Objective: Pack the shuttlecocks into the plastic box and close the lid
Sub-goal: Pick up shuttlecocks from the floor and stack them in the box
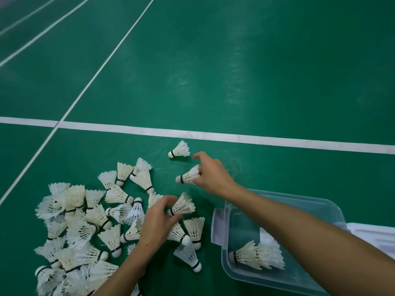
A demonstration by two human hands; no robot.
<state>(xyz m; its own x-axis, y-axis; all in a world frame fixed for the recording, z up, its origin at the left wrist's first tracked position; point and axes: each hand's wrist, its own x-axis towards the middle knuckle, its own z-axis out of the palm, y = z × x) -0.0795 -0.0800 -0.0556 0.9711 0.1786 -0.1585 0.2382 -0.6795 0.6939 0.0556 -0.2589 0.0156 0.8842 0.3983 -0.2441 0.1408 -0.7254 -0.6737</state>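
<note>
A heap of white feather shuttlecocks (pixel 81 227) lies on the green court floor at lower left. My left hand (pixel 157 223) grips one shuttlecock (pixel 183 205) by its cork end at the heap's right side. My right hand (pixel 210 174) holds another shuttlecock (pixel 188 177) by its feathers, cork pointing left, index finger stretched out. A lone shuttlecock (pixel 180 150) lies just beyond that hand. The clear plastic box (pixel 241 270) stands open at lower right under my right forearm, with a few stacked shuttlecocks (pixel 256 256) lying inside.
A white lid or sheet (pixel 376 236) pokes out behind the box at the right edge. A white latch flap (pixel 217 227) hangs on the box's left side. White court lines (pixel 235 136) cross the floor beyond the hands.
</note>
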